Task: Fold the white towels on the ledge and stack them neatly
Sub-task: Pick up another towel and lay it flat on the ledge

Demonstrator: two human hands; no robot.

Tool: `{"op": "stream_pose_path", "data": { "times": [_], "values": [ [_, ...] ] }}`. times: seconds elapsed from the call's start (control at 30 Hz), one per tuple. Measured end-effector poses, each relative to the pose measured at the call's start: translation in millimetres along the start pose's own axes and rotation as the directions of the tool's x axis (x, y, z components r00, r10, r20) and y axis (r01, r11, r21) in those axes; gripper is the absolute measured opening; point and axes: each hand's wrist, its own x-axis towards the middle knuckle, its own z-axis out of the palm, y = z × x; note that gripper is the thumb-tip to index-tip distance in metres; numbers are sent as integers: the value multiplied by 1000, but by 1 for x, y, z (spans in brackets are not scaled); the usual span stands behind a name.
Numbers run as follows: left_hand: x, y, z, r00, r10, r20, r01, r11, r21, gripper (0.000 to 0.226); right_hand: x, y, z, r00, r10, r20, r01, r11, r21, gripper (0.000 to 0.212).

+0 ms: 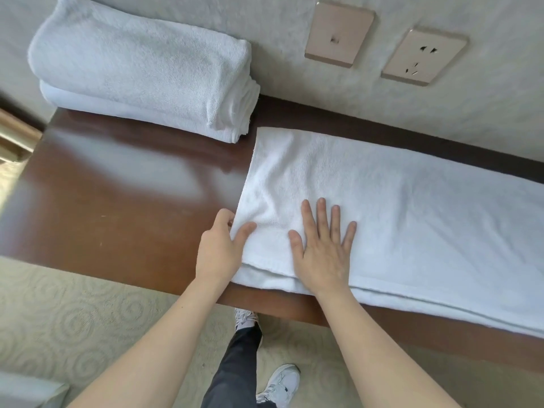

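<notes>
1. Dark glossy wood forms the ledge (117, 207) before us, set against a pale textured wall with two outlet plates (424, 55).
2. We see the long towel (412, 219) lying doubled lengthwise on the ledge, just right of the folded stack (138, 75).
3. Our right hand (322, 254) presses flat on it near its left end, fingers spread and released.
4. Our left hand (219, 245) pinches that end's near corner.
5. We judge the terry light, limp and apt to slide on the polish, so corners and hems give the surest hold.
</notes>
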Motion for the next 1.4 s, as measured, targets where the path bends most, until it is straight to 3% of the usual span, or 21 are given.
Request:
{"op": "stream_pose_path", "data": {
  "times": [0.1,0.2,0.4,0.5,0.7,0.8,0.87,0.97,1.13,1.27,1.4],
  "values": [
    [-14,-3,-1,997,17,74,-8,994,-113,20,-11,-2,3,1000,16,-3,-16,999,31,66],
    [-24,-14,-5,979,67,194,-38,988,-149,28,-15,-5,6,1000,18,-13,-18,999,27,68],
    [-19,-25,-9,991,114,75,-116,993,29,28,-26,-7,7,1000,-20,-1,20,1000,3,71],
    [-25,-38,-15,996,84,3,-83,978,189,27,-39,-15,10,997,-72,10,72,997,-7,72],
    [-44,-49,-17,970,151,-191,-121,979,163,33,-47,-13,4,980,-180,84,179,984,15,81],
    [-49,-42,-19,969,107,-221,-100,994,41,32,-57,1,6,963,-262,70,263,965,-9,80],
    [-51,-33,-20,991,-45,-123,25,987,-161,31,-64,6,10,960,-277,33,278,961,-12,73],
    [-52,-28,-24,979,-201,42,201,899,-388,31,-69,7,12,964,-264,-19,264,964,-18,64],
    [-59,-42,-23,960,-258,113,280,838,-467,22,-71,19,15,951,-267,-154,269,963,-9,76],
    [-61,-49,-17,969,-237,74,244,854,-460,25,-73,33,18,898,-317,-305,339,941,19,88],
    [-67,-44,-18,981,-186,53,188,858,-479,23,-77,43,17,862,-364,-353,389,921,-1,92]
  ]
}}
